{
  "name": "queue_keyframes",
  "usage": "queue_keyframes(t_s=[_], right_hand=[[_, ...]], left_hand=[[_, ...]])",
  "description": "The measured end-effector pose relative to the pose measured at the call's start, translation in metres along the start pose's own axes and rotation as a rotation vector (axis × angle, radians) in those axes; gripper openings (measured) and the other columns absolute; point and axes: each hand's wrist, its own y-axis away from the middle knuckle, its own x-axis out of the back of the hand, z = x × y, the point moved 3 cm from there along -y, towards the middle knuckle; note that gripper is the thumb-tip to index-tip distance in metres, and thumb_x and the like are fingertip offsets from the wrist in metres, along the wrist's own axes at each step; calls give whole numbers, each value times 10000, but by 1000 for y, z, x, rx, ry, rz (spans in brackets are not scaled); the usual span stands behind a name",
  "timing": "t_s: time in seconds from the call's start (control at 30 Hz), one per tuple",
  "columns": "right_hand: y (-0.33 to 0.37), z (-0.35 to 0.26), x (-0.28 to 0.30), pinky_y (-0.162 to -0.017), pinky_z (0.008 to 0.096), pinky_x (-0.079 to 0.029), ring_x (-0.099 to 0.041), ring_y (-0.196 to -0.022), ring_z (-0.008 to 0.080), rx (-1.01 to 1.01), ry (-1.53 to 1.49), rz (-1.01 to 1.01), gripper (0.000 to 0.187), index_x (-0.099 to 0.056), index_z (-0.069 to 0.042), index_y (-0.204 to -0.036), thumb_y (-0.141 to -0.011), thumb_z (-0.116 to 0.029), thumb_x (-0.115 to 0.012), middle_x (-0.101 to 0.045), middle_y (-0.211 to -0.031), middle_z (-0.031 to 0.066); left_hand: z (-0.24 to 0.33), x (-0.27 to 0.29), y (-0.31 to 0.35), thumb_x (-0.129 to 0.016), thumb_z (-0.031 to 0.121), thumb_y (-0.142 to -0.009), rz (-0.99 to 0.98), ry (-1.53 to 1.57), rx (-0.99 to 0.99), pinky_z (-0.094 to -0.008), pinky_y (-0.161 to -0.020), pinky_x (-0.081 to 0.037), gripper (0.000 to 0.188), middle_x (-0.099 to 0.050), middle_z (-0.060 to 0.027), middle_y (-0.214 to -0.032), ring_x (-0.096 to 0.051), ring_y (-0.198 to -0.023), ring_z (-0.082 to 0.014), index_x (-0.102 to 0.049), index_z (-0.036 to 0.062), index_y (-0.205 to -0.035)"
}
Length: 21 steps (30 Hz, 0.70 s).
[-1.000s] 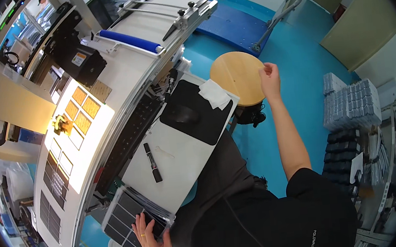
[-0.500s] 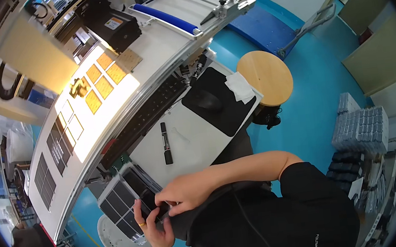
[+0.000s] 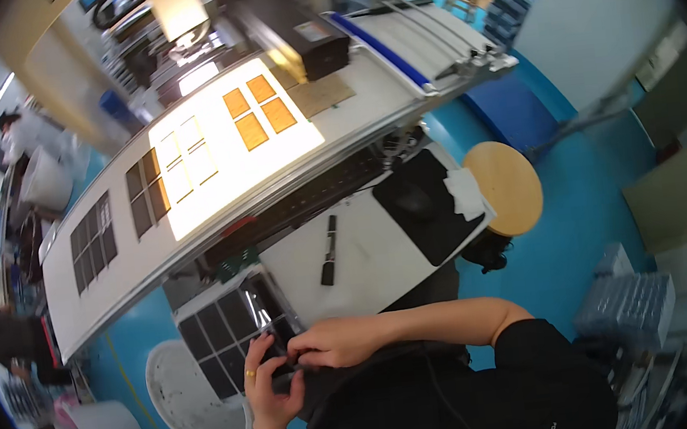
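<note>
A panel of dark rectangular pieces set in a pale grid (image 3: 217, 349) lies at the near left corner of the white bench. Beside it is a glossy dark strip (image 3: 262, 302) that catches the light. My left hand (image 3: 269, 385), with a ring on one finger, rests at the strip's near end, fingers and thumb apart. Close against it, my right hand (image 3: 336, 342) comes in from the right with fingertips bent together over the same end. What those fingertips pinch is hidden. A black marker pen (image 3: 330, 251) lies on the white bench top (image 3: 310, 293) beyond my right hand.
A black mat (image 3: 431, 214) with a mouse and a white cloth (image 3: 464, 194) lie right. Farther off stands a lit machine table (image 3: 135, 261) bearing dark and orange panels. A white tub (image 3: 188, 407) sits on the floor left, a round wooden stool (image 3: 505, 189) to the right.
The whole view has turned and shifted, so the machine table appears farther right. Both hands stay at the glossy strip; my right fingers look drawn closer together.
</note>
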Motion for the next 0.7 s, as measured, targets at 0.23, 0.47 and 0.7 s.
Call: queue_keyframes(t_s=[0.23,0.47,0.7], right_hand=[[3,6,8,-763,460,-534,-707,-829,337,-149,54,110,181,-647,-7,-1146,-1083,-148,-551,-729,-911,163],[12,21,11,-630,269,-453,-565,-717,73,-419,-309,74,186,-634,-48,-1023,-1118,-195,-571,-638,-838,1],[17,26,6,-656,283,-483,-597,-728,93,-357,-252,110,146,-640,-31,-1036,-1083,-168,-650,-658,-813,5]], left_hand=[[11,-22,-9,-922,74,-757,19,-53,34,-545,-1152,-530,476,-610,-247,-1449,-588,-1407,-477,-651,36,-1146],[12,-14,-9,-897,46,-798,41,-75,-78,-581,-1165,-525,342,-639,-230,-1411,-610,-1400,-446,-674,34,-1056],[9,-16,-9,-879,50,-836,-94,64,77,-605,-1254,-413,293,-600,-218,-1433,-517,-1484,-440,-681,27,-1051]])
